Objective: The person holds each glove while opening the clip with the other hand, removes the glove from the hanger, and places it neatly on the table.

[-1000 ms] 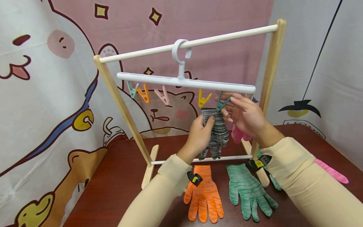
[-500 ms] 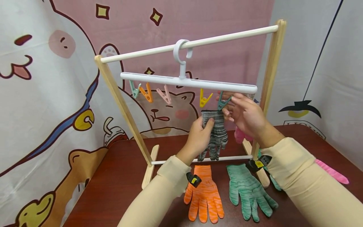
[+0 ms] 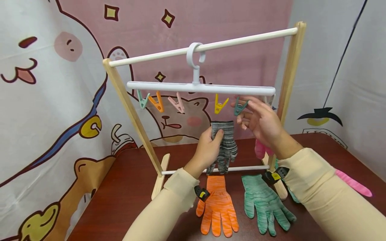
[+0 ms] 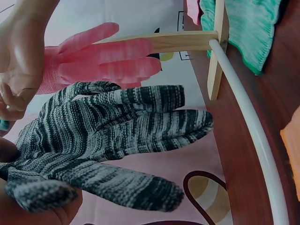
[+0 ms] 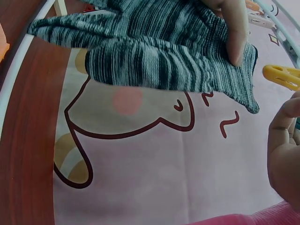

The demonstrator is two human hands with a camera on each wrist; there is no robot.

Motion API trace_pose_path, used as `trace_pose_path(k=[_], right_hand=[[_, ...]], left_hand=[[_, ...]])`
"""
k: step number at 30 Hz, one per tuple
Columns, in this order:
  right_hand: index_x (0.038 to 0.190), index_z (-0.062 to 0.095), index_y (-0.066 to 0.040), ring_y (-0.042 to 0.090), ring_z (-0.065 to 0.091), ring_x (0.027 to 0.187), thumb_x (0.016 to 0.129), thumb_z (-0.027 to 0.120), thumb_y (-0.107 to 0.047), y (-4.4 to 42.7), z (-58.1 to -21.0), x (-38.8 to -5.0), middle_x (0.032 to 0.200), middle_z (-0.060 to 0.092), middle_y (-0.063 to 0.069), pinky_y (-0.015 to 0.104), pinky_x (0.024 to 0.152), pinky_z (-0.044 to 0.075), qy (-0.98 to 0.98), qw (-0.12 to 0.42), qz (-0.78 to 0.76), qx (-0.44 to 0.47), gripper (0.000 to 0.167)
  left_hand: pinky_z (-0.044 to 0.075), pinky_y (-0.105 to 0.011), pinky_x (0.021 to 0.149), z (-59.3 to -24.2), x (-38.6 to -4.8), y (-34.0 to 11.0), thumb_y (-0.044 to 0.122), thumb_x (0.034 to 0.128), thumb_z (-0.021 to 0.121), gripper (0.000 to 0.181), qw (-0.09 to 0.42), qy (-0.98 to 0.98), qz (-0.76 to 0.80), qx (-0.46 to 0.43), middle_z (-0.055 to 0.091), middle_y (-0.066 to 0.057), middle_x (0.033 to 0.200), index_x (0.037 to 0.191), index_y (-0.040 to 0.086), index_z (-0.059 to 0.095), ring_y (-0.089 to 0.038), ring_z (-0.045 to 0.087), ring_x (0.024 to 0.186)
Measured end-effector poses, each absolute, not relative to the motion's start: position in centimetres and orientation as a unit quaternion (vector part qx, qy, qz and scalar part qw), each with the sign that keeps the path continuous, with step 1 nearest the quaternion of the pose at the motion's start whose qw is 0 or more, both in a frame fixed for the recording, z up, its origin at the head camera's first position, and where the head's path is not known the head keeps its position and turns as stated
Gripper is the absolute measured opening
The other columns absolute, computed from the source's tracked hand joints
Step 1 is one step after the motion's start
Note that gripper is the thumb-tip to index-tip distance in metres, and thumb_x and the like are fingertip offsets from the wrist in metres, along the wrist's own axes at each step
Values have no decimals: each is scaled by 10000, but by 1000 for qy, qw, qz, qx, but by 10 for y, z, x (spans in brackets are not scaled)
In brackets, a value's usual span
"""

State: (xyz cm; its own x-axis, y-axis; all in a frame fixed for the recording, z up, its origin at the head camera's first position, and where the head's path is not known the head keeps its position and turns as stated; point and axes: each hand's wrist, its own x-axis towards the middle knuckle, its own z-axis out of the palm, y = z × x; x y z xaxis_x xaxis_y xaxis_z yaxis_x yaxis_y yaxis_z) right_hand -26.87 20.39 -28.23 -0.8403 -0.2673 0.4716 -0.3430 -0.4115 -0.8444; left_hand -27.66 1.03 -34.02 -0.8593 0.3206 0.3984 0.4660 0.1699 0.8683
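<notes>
A black-and-grey striped knit glove (image 3: 224, 144) hangs fingers down, its cuff pinched by my left hand (image 3: 208, 145) between thumb and fingers. The cuff's top edge is below the clothespins and apart from them. My right hand (image 3: 262, 120) holds a dark teal clothespin (image 3: 240, 107) between thumb and fingers under the right half of the white hanger (image 3: 199, 87). Just left of it dangles a yellow clothespin (image 3: 221, 104). In the left wrist view, the striped glove (image 4: 108, 126) spreads its fingers in front of a hanging pink glove (image 4: 103, 61).
Light green (image 3: 142, 99), orange (image 3: 156, 102) and pink (image 3: 177, 103) clothespins hang on the hanger's left half. A wooden rack (image 3: 291, 67) carries the hanger. An orange glove (image 3: 217, 207) and a green glove (image 3: 265, 202) lie on the dark red table (image 3: 99, 207).
My left hand has drawn the striped glove down and slightly left, so its cuff has come away from the teal clothespin. The right hand stays at that clothespin; the hanger has levelled out.
</notes>
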Motion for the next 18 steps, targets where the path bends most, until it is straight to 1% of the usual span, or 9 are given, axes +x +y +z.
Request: trace_pose_path(k=[5,8,11,15,18], right_hand=[[1365,520,-95,143,600,712,1092,381,-251,204,-283,-266,1189,666,16,237,575,466,-550,37,792,261,345],[1351,531,-91,141,616,700,1087,404,-248,204,-284,-264,1167,671,18,239,574,479,-555,47,792,252,332],[1325,543,-82,141,633,686,1077,441,-247,204,-285,-262,1148,675,18,241,571,491,-555,50,795,240,314],[1284,542,-70,139,654,672,1062,489,-251,203,-286,-259,1130,696,4,239,569,508,-556,47,799,223,291],[1222,540,-59,140,664,661,1058,501,-246,202,-289,-258,1121,719,-3,245,568,516,-560,45,798,219,253]], left_hand=[[493,-281,776,-342,-273,4,250,1071,462,226,62,-768,-584,-255,637,-102,925,1101,84,612,-152,592,831],[541,-331,778,-344,-271,0,229,1069,468,236,50,-758,-600,-251,673,-143,991,1165,73,617,-199,640,853],[569,-378,763,-345,-269,-5,218,1066,479,248,40,-752,-610,-245,687,-176,1026,1194,57,617,-231,666,851],[574,-361,738,-345,-267,-13,240,1060,496,251,40,-755,-611,-236,689,-177,1008,1167,51,621,-195,668,818],[564,-332,726,-345,-266,-20,248,1058,501,246,40,-756,-610,-232,682,-169,980,1133,47,622,-165,657,801]])
